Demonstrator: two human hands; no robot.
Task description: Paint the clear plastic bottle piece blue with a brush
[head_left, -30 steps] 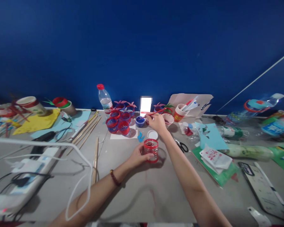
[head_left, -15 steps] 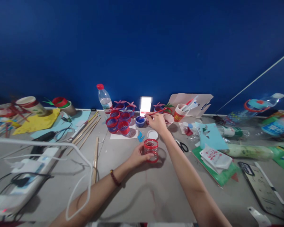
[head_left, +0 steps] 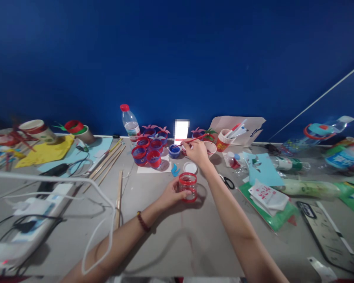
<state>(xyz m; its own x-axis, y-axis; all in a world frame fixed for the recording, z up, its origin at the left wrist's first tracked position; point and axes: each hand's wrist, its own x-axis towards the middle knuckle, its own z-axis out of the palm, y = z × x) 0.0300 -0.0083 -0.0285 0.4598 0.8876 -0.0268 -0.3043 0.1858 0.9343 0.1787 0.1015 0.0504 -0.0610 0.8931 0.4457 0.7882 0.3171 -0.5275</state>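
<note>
Left hand [head_left: 171, 192] around red-rimmed cup [head_left: 189, 184], red brush [head_left: 201, 137] in right hand [head_left: 197, 152].

Landmark: stacked red paper cups with yellow print [head_left: 223, 142], pens sticking out. Large beige sheet with a dark mark [head_left: 250, 138] directly behind. Black-handled scissors [head_left: 229, 182] in front of the cups, lying flat. White paper napkins with red print [head_left: 268, 198] to the cups' front right; speckled phone in a dark-edged case [head_left: 327, 236] farther that way. Well left of the cups: crumpled yellow sheet [head_left: 53, 151]. White power strip [head_left: 54, 200], cables plugged in, far front left of them.
</note>
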